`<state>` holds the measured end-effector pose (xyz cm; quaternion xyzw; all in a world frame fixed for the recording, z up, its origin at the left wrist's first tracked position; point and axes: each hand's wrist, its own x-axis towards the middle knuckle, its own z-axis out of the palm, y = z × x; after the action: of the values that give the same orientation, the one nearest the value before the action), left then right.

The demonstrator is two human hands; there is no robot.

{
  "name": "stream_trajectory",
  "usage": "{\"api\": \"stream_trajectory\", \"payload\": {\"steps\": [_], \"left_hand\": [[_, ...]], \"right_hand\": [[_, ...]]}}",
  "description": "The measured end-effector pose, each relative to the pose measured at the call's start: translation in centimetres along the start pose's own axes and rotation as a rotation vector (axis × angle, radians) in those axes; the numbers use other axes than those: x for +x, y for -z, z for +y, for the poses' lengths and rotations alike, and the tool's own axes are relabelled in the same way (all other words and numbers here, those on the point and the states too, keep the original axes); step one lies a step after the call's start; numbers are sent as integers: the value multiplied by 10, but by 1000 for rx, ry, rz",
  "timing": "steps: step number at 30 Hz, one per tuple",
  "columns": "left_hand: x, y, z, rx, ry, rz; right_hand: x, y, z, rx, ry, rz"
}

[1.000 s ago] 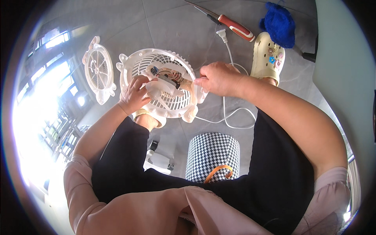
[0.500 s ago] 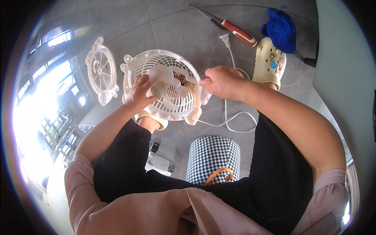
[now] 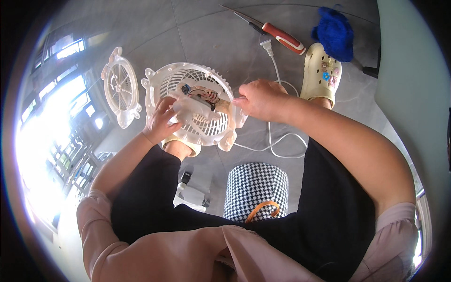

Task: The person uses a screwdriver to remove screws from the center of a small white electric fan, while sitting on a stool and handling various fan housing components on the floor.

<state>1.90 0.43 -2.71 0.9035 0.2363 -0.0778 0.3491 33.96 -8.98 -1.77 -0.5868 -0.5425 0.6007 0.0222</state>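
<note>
A white plastic fan housing (image 3: 163, 83) rests near my left foot, with a slotted grille, exposed wires and small electronic parts (image 3: 206, 97) inside. My left hand (image 3: 159, 123) has its fingers curled round a white inner plastic piece (image 3: 189, 111) on the housing's left part. My right hand (image 3: 261, 99) is closed with thumb and forefinger pinched at the housing's right rim; what exactly lies between those fingertips is too small to make out. A white power cord (image 3: 272, 58) with a plug runs beside and below the housing.
A round white grille part (image 3: 120, 87) lies left. A red-handled screwdriver (image 3: 282, 36) and another thin tool lie at the top. A blue cloth (image 3: 333, 35) sits beside my clog-shod right foot (image 3: 319, 70). A houndstooth cylinder (image 3: 255, 183) with an orange strap stands between my legs.
The inner plastic piece rose over the wires half a second ago and is now lower again, exposing them, with my left hand moving with it. My right hand stays at the rim.
</note>
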Motion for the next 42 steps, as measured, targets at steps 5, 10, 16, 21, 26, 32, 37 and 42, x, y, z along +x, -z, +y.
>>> {"api": "stream_trajectory", "payload": {"steps": [5,10,16,21,26,32,37,42], "left_hand": [[-6,1,12,90,-85,1],[-6,1,16,173,-148,11],[-6,3,13,60,-39,-10],[1,4,11,13,25,-19],[21,5,8,5,69,-73],[34,4,12,35,35,-98],[38,0,25,-10,265,-166],[33,-5,24,-134,377,-67]], "right_hand": [[-5,2,7,-49,-27,-53],[-4,2,8,-64,-41,-58],[-4,0,12,-31,-77,-84],[-2,-7,15,17,-62,23],[-3,3,6,5,-73,-82],[-3,-3,14,20,-78,10],[-3,-1,15,29,-52,17],[0,8,10,24,-118,12]]}}
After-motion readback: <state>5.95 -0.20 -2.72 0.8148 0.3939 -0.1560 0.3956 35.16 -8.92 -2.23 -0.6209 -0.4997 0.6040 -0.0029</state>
